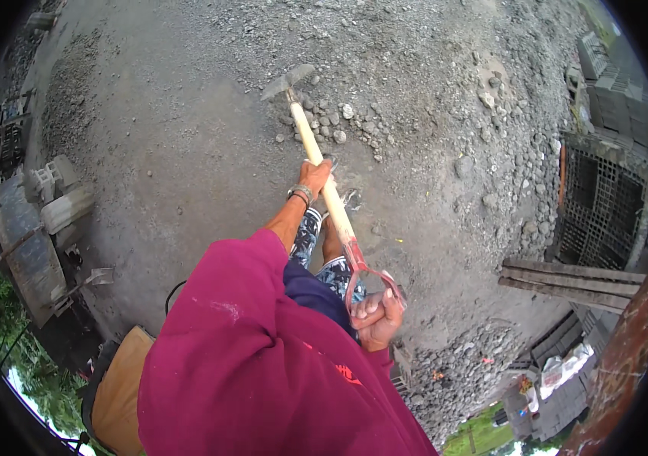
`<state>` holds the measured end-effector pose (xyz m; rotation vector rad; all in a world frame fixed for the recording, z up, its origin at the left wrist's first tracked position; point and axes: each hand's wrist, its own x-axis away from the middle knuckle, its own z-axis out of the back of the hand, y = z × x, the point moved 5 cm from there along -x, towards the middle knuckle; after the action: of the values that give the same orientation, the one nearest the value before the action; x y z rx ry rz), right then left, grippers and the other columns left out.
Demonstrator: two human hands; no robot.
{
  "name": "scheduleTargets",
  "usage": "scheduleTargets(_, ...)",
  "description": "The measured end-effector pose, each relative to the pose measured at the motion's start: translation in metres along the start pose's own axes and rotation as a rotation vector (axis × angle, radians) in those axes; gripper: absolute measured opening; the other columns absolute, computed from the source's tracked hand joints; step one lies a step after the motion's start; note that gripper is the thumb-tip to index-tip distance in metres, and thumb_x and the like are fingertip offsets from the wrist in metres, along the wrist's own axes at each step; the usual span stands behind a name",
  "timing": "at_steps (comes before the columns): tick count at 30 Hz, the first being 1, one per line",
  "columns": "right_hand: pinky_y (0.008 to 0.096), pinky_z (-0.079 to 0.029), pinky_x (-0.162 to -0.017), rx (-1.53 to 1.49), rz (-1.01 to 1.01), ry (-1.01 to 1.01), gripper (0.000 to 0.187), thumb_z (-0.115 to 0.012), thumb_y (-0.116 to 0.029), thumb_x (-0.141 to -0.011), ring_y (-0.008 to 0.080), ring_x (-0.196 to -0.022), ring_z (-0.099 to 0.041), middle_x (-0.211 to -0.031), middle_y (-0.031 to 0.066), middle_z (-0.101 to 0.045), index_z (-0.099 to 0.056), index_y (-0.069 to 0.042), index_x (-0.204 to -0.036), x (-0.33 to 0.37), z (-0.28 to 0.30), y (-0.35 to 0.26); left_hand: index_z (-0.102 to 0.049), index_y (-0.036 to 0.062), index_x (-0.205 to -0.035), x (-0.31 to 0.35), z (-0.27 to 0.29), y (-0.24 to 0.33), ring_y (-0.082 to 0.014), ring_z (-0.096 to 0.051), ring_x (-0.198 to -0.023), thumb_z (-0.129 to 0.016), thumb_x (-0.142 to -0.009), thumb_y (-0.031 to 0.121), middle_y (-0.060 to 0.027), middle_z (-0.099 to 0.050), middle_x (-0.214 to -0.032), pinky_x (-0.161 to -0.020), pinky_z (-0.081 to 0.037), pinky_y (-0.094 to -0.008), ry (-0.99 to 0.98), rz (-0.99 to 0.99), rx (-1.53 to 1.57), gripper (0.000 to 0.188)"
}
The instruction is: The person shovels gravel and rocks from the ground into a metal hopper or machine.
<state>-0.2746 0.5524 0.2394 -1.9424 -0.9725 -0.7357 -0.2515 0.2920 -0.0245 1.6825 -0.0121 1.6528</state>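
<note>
Left hand (315,176) and right hand (381,315) both closed round the shovel (335,207)
Blade (287,81) is out past the left hand, which is the nearer one, right by some loose stones (339,137). Right's on the red handle (354,254), close to the body. Long axis slants from there forward and a bit left, so yeah, it's pointing away from the person.

No readable text. Red print (348,374) on maroon long-sleeved top (240,357), lower middle of frame: small, caught in folds, can't tell if lettering or graphic.
</note>
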Motion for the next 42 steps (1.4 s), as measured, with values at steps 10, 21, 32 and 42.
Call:
scheduleTargets(10, 0.0334, -0.044, -0.039, -0.049, -0.14, 0.256, 0.025, -0.058, -0.024, -0.093, 0.0189, -0.041, -0.049, -0.053, 0.0034, -0.049, -0.058, -0.004, -0.109, 0.035, 0.074, -0.029, -0.057, -0.0143, -0.108, 0.02, -0.04, -0.113, -0.0365, -0.069, -0.087, -0.061, -0.079, 0.027, -0.0284, -0.066, -0.099, -0.073, -0.057, -0.0389, -0.069, 0.097, -0.362, 0.051)
scheduleTargets(21, 0.038, -0.049, -0.045, -0.079, 0.091, 0.334, 0.033, -0.058, -0.026, -0.092, 0.0225, -0.045, -0.054, -0.056, 0.0056, -0.054, -0.059, -0.001, -0.115, 0.13, 0.134, -0.059, -0.048, -0.0135, -0.108, 0.14, -0.098, -0.119, -0.0367, -0.069, -0.074, -0.065, -0.08, 0.023, -0.0261, -0.065, -0.091, -0.057, -0.057, -0.0493, -0.178, 0.054, -0.348, 0.049)
scheduleTargets(32, 0.0349, -0.052, -0.061, -0.267, 0.054, 0.68, 0.037, -0.058, -0.031, -0.092, 0.0193, -0.069, -0.054, -0.072, 0.0057, -0.054, -0.056, -0.005, -0.119, 0.064, -0.065, 0.125, -0.042, -0.0113, -0.12, -0.024, -0.051, 0.003, -0.0374, -0.064, -0.106, -0.068, -0.074, 0.028, -0.0291, -0.061, -0.115, -0.09, -0.052, -0.0393, -0.367, -0.086, -0.965, 0.066)
scheduleTargets(42, 0.0359, -0.049, -0.049, -0.308, 0.266, 0.872, 0.043, -0.052, -0.041, -0.095, 0.0202, -0.05, -0.053, -0.056, 0.0043, -0.051, -0.058, -0.004, -0.117, 0.178, -0.149, 0.201, -0.042, -0.017, -0.116, 0.081, 0.085, 0.006, -0.0358, -0.07, -0.078, -0.067, -0.078, 0.025, -0.028, -0.065, -0.097, -0.057, -0.058, -0.0426, -0.556, 0.039, -0.976, 0.062)
